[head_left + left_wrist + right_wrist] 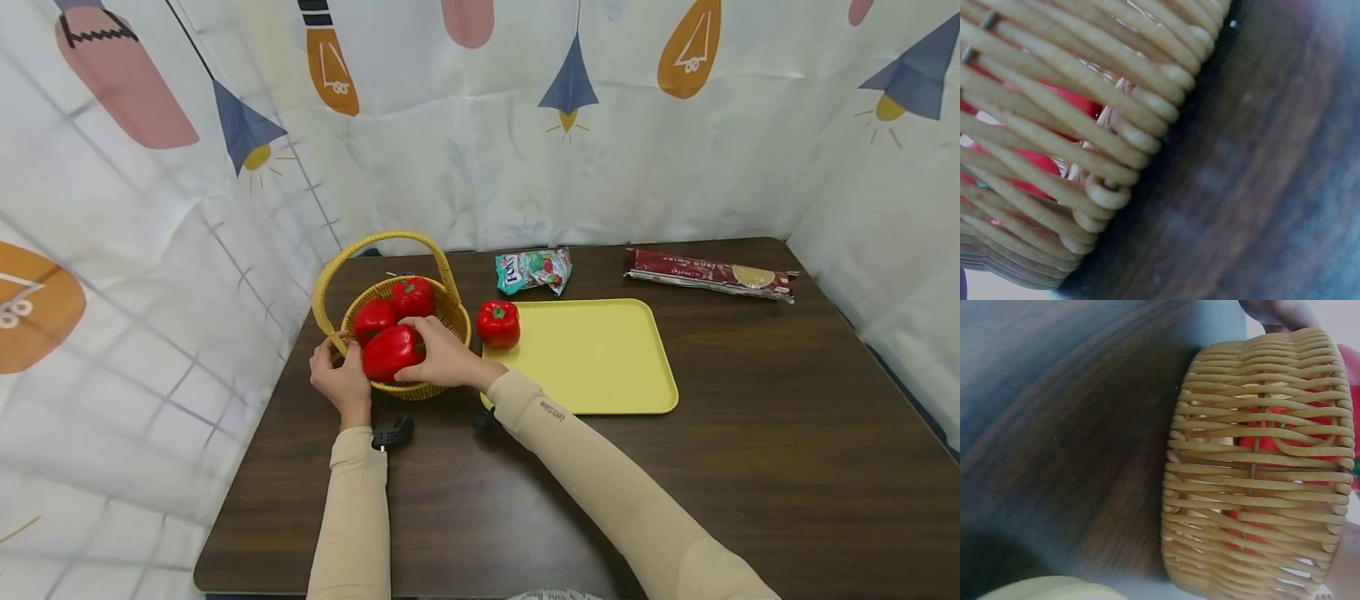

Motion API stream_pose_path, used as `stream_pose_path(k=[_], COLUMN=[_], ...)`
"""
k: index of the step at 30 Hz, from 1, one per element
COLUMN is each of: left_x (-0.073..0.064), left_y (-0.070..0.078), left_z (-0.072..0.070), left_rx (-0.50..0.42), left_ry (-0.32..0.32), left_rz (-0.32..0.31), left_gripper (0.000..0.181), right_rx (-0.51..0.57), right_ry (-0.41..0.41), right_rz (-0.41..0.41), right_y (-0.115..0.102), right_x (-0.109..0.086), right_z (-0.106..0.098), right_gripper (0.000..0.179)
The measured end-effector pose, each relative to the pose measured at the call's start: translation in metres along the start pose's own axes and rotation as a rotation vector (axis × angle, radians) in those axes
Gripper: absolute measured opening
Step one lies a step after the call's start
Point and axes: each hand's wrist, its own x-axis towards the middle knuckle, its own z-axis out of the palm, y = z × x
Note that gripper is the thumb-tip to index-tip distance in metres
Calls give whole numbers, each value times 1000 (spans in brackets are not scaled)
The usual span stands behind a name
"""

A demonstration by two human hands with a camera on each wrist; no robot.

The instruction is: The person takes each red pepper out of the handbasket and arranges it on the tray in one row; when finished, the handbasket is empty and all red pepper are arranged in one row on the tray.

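A yellow wicker basket [405, 392] with a tall arched handle [390, 236] stands at the left of the table. My left hand [341, 379] holds its near-left rim, by the foot of the handle. With thumb and fingers, my right hand [442, 354] grips a large red bell pepper [392, 354] at the basket's near side. Behind it two more red bell peppers, one to the left [373, 320] and one farther back [413, 297], lie inside. Both wrist views show the woven wall [1079, 131] close up, with red glimpsed through the gaps.
Right of the basket lies a yellow tray [592, 358], a red bell pepper [498, 323] at its far-left corner. Behind the tray are a teal Fox's candy bag [533, 271] and a long dark red packet [711, 274]. Printed curtains [487, 167] border the brown table [787, 433].
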Motion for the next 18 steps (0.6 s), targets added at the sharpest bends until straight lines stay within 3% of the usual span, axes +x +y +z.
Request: stream_pose_path(k=[9, 18], left_x=[0, -1], left_y=[-2, 0], left_z=[0, 1], left_rx=[24, -1], left_ry=[1, 9], left_rz=[-13, -34], left_gripper=[13, 14], right_rx=[40, 161], right_ry=[80, 145], right_rz=[-12, -16], right_y=[7, 13], right_x=[-12, -34], right_z=[-4, -13], right_gripper=[82, 80])
